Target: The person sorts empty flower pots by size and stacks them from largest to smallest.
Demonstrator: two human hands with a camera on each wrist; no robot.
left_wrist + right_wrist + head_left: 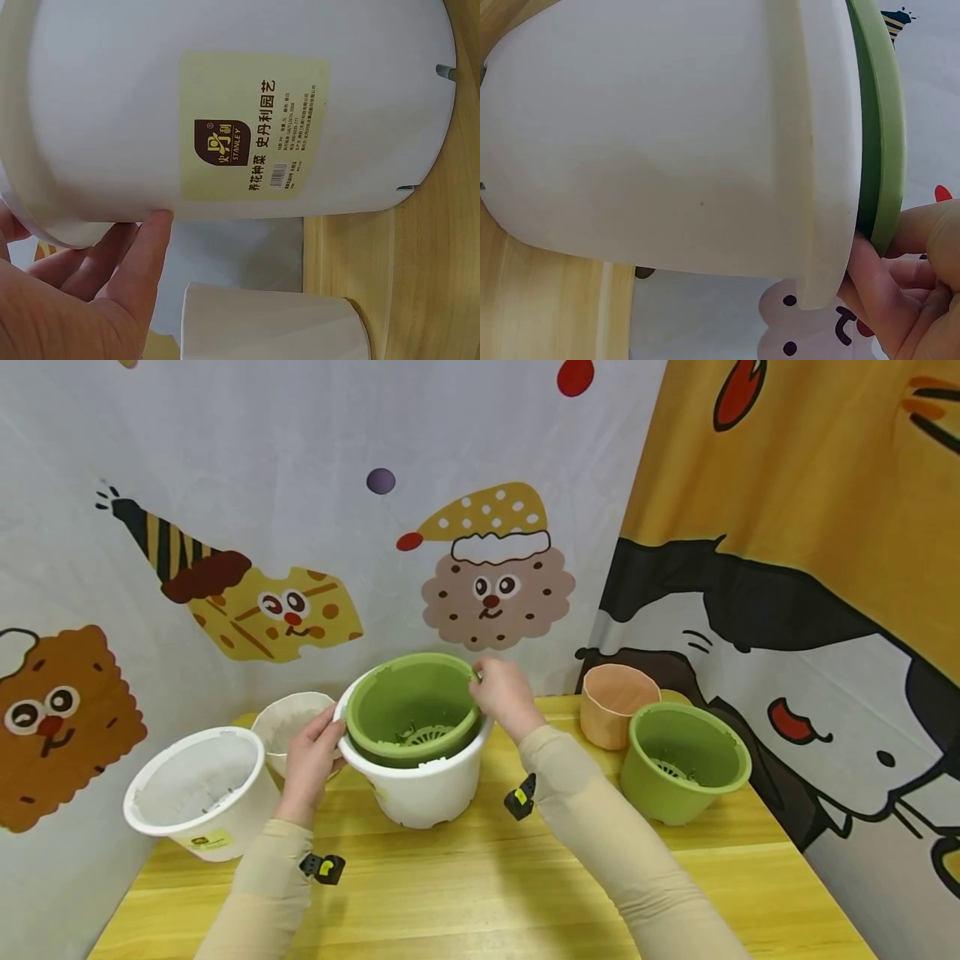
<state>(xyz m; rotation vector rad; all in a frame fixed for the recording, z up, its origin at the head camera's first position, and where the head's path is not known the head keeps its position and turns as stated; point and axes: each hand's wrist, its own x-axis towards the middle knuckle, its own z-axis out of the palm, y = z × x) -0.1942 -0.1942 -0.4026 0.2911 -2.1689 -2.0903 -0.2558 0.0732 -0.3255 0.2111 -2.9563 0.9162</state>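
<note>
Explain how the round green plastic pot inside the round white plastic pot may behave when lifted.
The green pot looks stiff: its rim appears round where the right hand pinches it. It seems light, being nearly empty. It may lift freely: its rim stands above the white pot.

The lower half of the middle green pot [412, 697] is lost to me inside the middle white pot [427, 795], and the dark bits [409, 733] in it are too small to make out. Near the table's [450, 893] far left corner, the left hand [306, 767] covers part of the cream pot [288, 718]. By the far right corner, the right green pot [663, 795] overlaps the peach pot [609, 714]; a yellowish thing [677, 697] behind barely shows, and I can't tell what it is. The label's [255, 127] finest print is unreadable. Both sleeves [262, 881] and the table's near edge are cut off below.
</note>
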